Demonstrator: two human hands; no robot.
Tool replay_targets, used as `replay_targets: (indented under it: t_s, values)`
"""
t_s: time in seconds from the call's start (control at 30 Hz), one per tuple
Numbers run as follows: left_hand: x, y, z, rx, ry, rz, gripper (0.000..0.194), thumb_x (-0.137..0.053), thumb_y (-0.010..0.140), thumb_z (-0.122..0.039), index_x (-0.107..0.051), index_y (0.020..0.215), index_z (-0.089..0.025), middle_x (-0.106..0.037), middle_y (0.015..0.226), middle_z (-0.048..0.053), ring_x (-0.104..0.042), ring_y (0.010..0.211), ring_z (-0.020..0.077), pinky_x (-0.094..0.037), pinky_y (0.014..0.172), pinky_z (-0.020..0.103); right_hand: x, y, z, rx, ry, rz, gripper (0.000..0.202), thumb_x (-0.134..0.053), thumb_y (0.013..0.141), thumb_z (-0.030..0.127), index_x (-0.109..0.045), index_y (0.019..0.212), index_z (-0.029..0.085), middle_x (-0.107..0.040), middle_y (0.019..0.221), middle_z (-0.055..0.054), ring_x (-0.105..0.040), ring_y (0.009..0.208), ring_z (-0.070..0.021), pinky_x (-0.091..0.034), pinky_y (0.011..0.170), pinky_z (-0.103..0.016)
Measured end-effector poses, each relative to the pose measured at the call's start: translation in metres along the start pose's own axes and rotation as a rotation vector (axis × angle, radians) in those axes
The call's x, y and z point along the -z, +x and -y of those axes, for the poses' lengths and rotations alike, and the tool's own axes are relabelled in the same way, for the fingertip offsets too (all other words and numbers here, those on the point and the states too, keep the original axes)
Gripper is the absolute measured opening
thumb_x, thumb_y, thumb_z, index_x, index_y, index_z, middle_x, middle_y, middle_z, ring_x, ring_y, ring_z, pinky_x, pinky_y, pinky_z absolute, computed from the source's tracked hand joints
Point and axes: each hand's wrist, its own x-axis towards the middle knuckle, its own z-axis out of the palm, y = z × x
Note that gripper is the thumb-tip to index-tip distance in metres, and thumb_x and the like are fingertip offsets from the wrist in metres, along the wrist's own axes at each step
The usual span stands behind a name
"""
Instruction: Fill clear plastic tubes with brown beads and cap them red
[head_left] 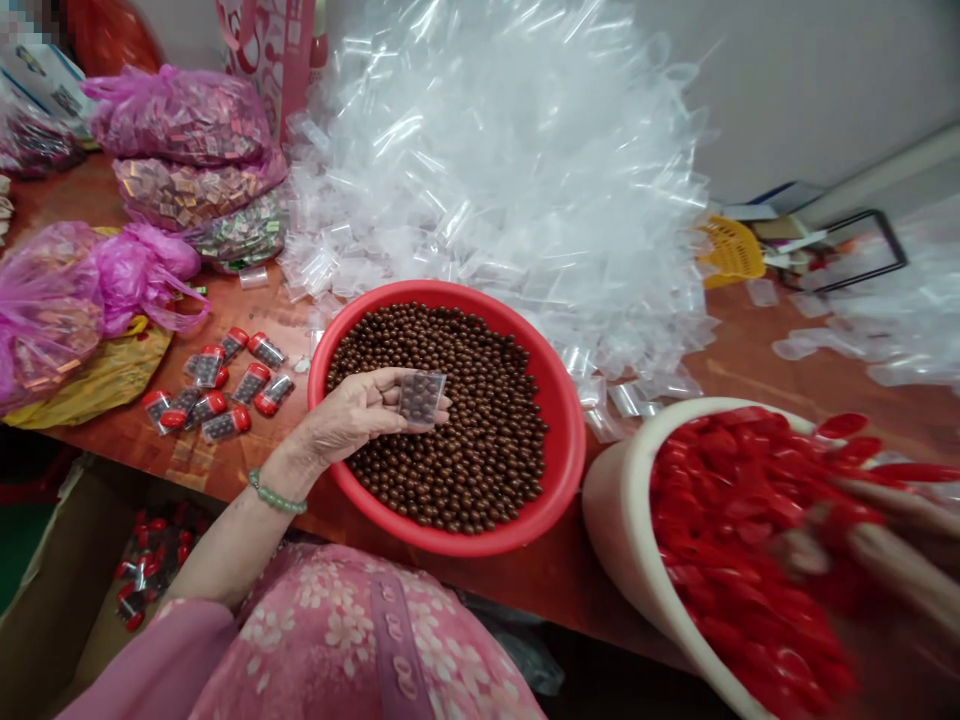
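My left hand [360,412], a green bead bracelet on its wrist, holds a small clear plastic container [422,398] over a red basin [568,440]. Dark brown balls fill much of the basin, and some show through the container's clear wall. On the right, my right hand [862,540] is blurred by motion among the red plastic caps [742,510] in a white bucket [619,500]. What its fingers hold cannot be made out.
Behind the basin rises a large heap of clear containers [487,170]. Several filled, red-capped containers [251,383] lie left of the basin, near pink bags [187,120]. A cardboard box [45,600] stands below the table edge; a yellow basket [731,250] is at back right.
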Motion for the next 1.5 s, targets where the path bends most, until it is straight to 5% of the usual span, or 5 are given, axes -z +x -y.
replay_targets:
  t_s: [0.07, 0.13, 0.5, 1.03, 1.5]
  values:
    - [0.001, 0.000, 0.002, -0.002, 0.007, -0.008, 0.048, -0.080, 0.065, -0.014, -0.066, 0.110, -0.012, -0.074, 0.106, 0.014, -0.071, 0.097, 0.0230, -0.051, 0.093, 0.037, -0.025, 0.008, 0.031, -0.171, 0.365, -0.116, 0.013, -0.068, 0.080, 0.041, -0.073, 0.092, 0.039, -0.056, 0.068, -0.006, -0.042, 0.044, -0.0124, -0.029, 0.044, -0.039]
    - [0.001, 0.000, 0.004, -0.005, 0.028, -0.026, 0.043, -0.080, 0.068, -0.019, -0.066, 0.108, -0.012, -0.074, 0.103, 0.013, -0.071, 0.091, 0.0204, -0.053, 0.088, 0.034, -0.054, 0.019, 0.061, -0.238, 0.419, 0.132, 0.021, -0.076, 0.075, 0.036, -0.073, 0.095, 0.034, -0.059, 0.070, -0.005, -0.052, 0.055, -0.0159, -0.038, 0.053, -0.039]
    - [0.010, -0.001, 0.009, -0.015, 0.151, 0.062, 0.039, -0.079, 0.073, -0.035, -0.064, 0.101, -0.012, -0.067, 0.085, 0.005, -0.064, 0.073, 0.0115, -0.053, 0.066, 0.022, -0.132, 0.078, 0.129, 0.405, 0.296, 1.036, 0.027, -0.073, 0.076, 0.036, -0.068, 0.097, 0.019, -0.069, 0.087, -0.002, -0.062, 0.079, -0.0167, -0.049, 0.074, -0.028]
    - [0.000, 0.002, 0.002, -0.018, 0.328, 0.006, 0.024, -0.072, 0.076, -0.028, -0.062, 0.091, -0.013, -0.064, 0.079, 0.002, -0.058, 0.070, 0.0099, -0.046, 0.068, 0.023, -0.126, 0.083, 0.116, 0.331, 0.227, 1.122, 0.032, -0.070, 0.078, 0.044, -0.053, 0.067, 0.020, -0.044, 0.061, 0.005, -0.041, 0.057, -0.0096, -0.037, 0.054, -0.023]
    - [-0.008, 0.001, 0.004, -0.086, 0.276, -0.174, 0.013, -0.067, 0.077, -0.014, -0.060, 0.088, -0.014, -0.067, 0.086, 0.002, -0.063, 0.077, 0.0107, -0.049, 0.076, 0.025, -0.140, 0.061, 0.106, 0.022, 0.513, 0.781, 0.044, -0.066, 0.083, 0.043, -0.065, 0.120, 0.019, -0.061, 0.070, 0.001, -0.059, 0.066, -0.0138, -0.048, 0.067, -0.030]
